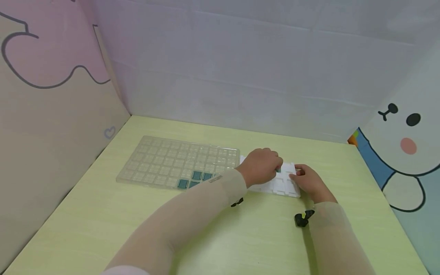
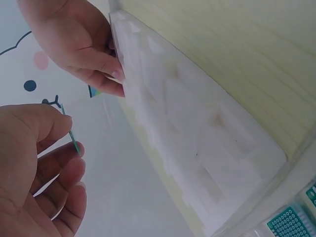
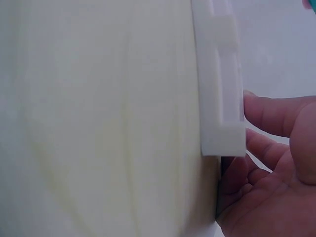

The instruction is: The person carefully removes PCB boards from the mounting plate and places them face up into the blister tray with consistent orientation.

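Observation:
My left hand point(image 1: 260, 167) pinches a small thin green circuit board point(image 2: 73, 136) between thumb and fingertips, edge-on in the left wrist view. It is above a white plastic tray point(image 1: 288, 188) with moulded pockets. At the tray's right end, my right hand point(image 1: 310, 184) holds the edge, the thumb point(image 3: 269, 114) at its side and the other fingers bent lower down. Left of the white tray lies a large clear compartment tray point(image 1: 154, 158), partly behind my left forearm. Several green circuit boards point(image 1: 197, 175) sit in its near compartments.
Both trays are on a pale yellow wood-grain table point(image 1: 261, 236). A light curtain-like sheet point(image 1: 220, 68) hangs behind it, and printed panels stand at the left and right. Black wrist gear point(image 1: 302, 219) hangs beside my right sleeve.

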Available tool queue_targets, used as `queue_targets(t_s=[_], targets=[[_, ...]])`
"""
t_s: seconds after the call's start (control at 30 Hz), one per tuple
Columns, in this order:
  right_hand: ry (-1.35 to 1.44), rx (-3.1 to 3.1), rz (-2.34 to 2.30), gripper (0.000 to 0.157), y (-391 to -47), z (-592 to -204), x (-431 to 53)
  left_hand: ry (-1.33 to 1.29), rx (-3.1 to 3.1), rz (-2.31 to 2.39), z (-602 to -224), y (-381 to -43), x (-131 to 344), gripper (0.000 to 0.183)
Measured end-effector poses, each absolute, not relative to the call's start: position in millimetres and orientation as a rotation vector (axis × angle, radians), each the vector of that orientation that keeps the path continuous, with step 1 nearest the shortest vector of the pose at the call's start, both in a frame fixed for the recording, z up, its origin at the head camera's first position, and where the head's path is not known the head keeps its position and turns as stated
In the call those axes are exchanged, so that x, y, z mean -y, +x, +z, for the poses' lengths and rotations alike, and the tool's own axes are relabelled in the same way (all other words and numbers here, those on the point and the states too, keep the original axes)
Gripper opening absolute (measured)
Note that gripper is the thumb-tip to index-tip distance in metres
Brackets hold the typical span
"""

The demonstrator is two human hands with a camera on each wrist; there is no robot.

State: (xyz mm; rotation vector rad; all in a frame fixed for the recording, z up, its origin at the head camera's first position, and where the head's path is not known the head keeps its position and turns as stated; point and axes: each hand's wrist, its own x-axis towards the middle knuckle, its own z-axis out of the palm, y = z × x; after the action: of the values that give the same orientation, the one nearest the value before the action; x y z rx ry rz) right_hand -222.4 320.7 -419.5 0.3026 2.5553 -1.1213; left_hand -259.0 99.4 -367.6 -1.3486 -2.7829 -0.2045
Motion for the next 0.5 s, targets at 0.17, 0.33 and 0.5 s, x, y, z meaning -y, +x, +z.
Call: queue_targets(t_s=[0.17,0.33,0.5], targets=[[0.317,-2.553,-1.111,0.063,-223.4,-421.3,-320.9,-1.346,2.781,-0.234,-365.3,-258.0,-89.8,0.009],[0.334,-2.556,-1.117,0.063,-224.2,-422.5,-319.9,-1.351,2.768,-0.228,-366.4,-257.1,-80.7,0.010],[0.337,-2.552,-1.120,0.063,-223.5,-421.6,-319.8,-1.356,2.756,-0.231,-368.3,-256.5,-72.1,0.013]])
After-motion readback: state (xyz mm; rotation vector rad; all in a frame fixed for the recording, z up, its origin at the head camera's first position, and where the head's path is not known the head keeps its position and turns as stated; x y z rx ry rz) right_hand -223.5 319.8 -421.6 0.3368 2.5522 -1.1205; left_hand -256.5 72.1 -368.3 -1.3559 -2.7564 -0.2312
